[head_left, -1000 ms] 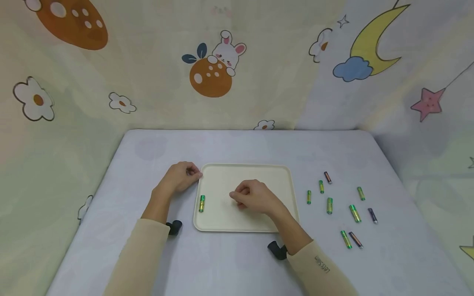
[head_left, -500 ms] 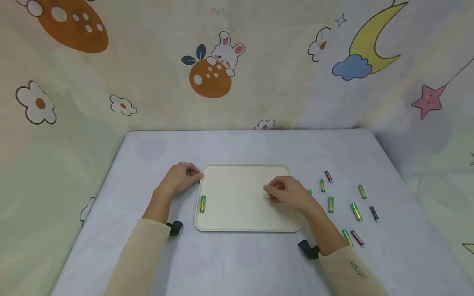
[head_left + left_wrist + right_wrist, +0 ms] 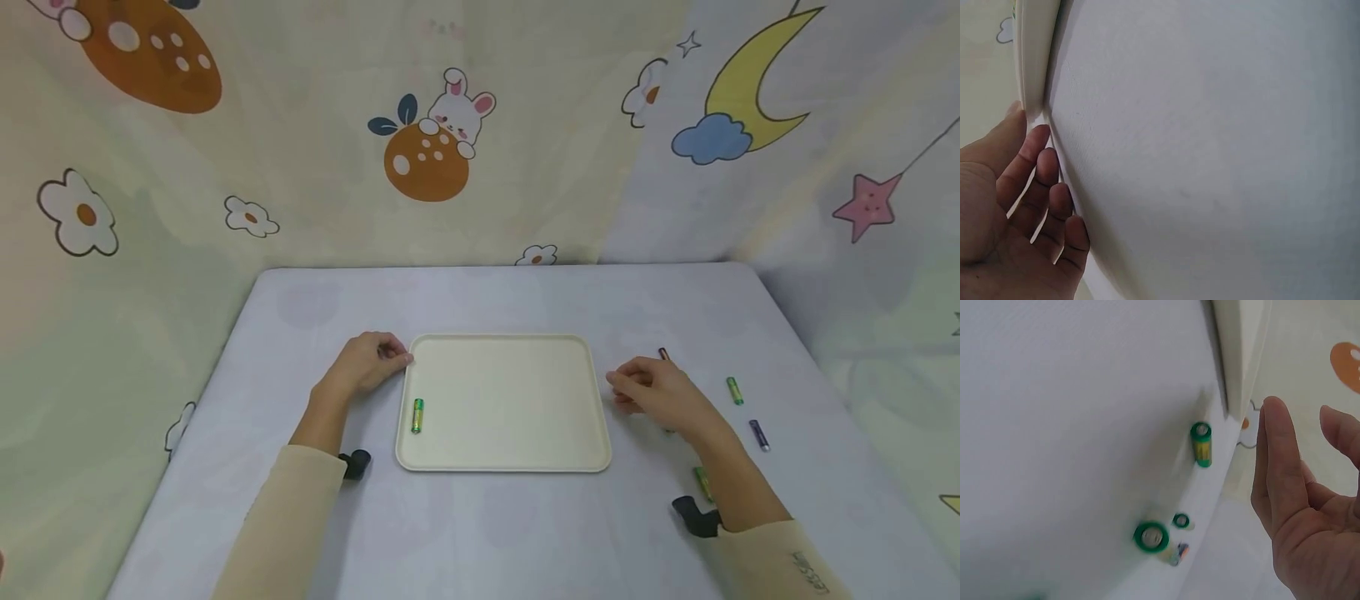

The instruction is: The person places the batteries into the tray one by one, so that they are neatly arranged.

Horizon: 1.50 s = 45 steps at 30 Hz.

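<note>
A cream rectangular tray (image 3: 510, 400) lies on the white table. One green battery (image 3: 417, 416) rests inside it near the left rim. My left hand (image 3: 369, 362) pinches the tray's upper left edge between thumb and fingertips; the left wrist view shows the thumb on the rim (image 3: 1036, 56). Just right of the tray hovers my right hand (image 3: 660, 396), holding nothing, thumb and fingers apart in the right wrist view. Below it there stand out a green battery (image 3: 1202, 445) and a larger one (image 3: 1151, 537). The right hand and forearm hide several batteries in the head view.
Right of the right hand lie a green battery (image 3: 734, 391) and a dark battery (image 3: 759, 435). Another green battery (image 3: 703, 483) shows beside the forearm, and an orange-brown one (image 3: 663, 354) behind the hand. A patterned cloth (image 3: 315, 150) hangs behind the table.
My right hand has moved right, from above the tray's middle to past its right edge beside the loose batteries. The left hand stays at the tray's edge.
</note>
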Available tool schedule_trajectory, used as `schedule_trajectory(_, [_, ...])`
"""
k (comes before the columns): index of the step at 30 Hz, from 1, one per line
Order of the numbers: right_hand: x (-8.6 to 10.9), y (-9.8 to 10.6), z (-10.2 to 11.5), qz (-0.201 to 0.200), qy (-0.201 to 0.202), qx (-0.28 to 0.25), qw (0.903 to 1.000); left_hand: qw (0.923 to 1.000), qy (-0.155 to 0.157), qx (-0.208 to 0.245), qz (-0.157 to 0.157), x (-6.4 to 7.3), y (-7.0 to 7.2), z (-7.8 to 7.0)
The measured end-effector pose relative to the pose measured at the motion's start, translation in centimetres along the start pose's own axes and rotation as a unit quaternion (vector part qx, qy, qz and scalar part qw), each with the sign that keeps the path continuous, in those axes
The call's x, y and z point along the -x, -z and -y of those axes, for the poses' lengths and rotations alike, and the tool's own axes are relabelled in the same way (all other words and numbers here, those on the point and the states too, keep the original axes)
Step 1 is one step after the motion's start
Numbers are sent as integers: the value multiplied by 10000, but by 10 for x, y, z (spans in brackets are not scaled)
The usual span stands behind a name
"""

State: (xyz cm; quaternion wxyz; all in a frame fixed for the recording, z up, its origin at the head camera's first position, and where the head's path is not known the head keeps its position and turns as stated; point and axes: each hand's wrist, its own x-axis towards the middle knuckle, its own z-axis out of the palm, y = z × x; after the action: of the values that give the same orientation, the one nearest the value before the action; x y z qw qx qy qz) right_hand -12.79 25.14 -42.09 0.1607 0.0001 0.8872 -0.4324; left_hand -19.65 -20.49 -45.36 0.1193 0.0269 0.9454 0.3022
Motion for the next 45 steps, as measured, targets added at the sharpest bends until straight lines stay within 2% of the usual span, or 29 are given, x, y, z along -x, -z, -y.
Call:
schedule_trajectory(8, [7,19,-17,-110,-16,-50,9999,10000,-46,-6,16,-1,1,4])
schedule_trajectory(14, [15,34,-19,-358,-72,243,9990,10000,-30,21,-22,0,2,6])
schedule_trajectory(18, [19,41,-26,-416,-323,470,9975,10000,-6,89,5,3,1,6])
schedule_trajectory(27, [27,46,-48,-470,-782,923,9915,9999,-50,133,-26,0,-6,6])
schedule_trajectory(39, [28,48,-54,-153,-909,790,9926,9999,-84,84,-55,-1,-5,7])
schedule_trajectory(45, [25,39,-52,-231,-744,1297,9885,9999,-12,102,-47,-3,-5,7])
